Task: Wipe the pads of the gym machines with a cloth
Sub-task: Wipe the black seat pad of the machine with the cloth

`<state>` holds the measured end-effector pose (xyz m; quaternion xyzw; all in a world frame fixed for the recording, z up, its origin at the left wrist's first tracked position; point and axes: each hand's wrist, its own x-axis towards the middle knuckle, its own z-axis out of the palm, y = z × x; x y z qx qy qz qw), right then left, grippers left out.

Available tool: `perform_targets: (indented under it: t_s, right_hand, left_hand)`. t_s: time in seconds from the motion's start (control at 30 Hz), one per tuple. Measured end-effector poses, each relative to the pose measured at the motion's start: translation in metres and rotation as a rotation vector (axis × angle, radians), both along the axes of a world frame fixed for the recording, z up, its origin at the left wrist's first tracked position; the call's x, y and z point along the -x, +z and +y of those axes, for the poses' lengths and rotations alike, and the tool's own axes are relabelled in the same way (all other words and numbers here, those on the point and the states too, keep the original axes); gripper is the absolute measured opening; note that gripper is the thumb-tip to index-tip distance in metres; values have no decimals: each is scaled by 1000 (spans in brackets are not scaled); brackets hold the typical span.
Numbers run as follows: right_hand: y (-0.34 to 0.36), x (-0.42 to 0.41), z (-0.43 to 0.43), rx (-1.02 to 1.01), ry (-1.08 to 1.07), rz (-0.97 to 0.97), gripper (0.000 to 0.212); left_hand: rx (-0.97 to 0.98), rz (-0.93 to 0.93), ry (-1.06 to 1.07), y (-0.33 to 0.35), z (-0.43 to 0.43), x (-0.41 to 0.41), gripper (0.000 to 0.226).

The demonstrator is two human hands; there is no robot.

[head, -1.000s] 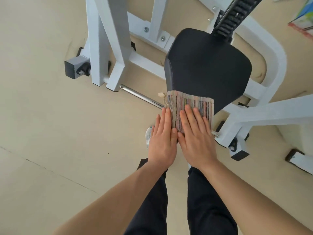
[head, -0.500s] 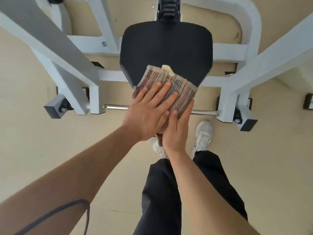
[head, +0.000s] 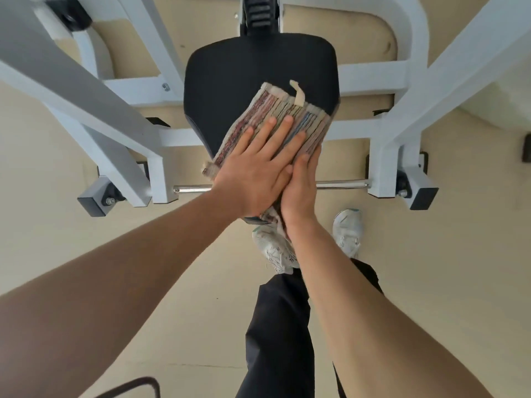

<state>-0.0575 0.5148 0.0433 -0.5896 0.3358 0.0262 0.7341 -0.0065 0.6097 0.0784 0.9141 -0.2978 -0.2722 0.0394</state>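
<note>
A black seat pad (head: 244, 67) of a white gym machine fills the upper middle of the head view. A striped, multicoloured cloth (head: 301, 116) lies over the pad's near right part, with a pale tag sticking up at its far edge. My left hand (head: 255, 173) lies flat on the cloth, fingers straight and spread. My right hand (head: 301, 188) presses the cloth's right near side with straight fingers, partly tucked under the left hand. The cloth's near end hangs below both hands.
White frame beams (head: 71, 81) cross at the left and right (head: 459, 67) of the pad. A chrome bar (head: 342, 184) runs low behind my hands. A black ribbed post (head: 260, 12) rises behind the pad. My white shoes (head: 349, 228) stand on the beige floor (head: 57, 239).
Between the first and second frames the view swung to face the pad squarely and my left hand came over the right. Since then both hands and the cloth have slid right across the pad.
</note>
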Motion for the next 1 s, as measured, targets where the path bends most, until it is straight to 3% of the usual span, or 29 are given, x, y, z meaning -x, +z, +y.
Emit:
perform_targets:
  t_s: [0.17, 0.47, 0.63, 0.8, 0.9, 1.0]
  right_hand:
    - [5, 15, 2, -11, 55, 43, 56]
    - [-23, -78, -53, 88, -76, 151, 50]
    - [-35, -142, -97, 199, 128, 323, 50]
    - [-43, -207, -119, 175, 337, 420, 45]
    - [-47, -224, -123, 176, 355, 434, 32]
    - [-40, -217, -122, 132, 293, 428, 31]
  left_hand:
    - [-27, 20, -1, 5, 9, 16, 61]
    - [6, -11, 54, -30, -51, -64, 57]
    - [35, -5, 90, -55, -80, -125, 57]
    - [15, -74, 144, -76, -100, -183, 52]
    - [-66, -42, 218, -78, -109, -201, 51]
    - [-57, -68, 225, -74, -111, -195, 51]
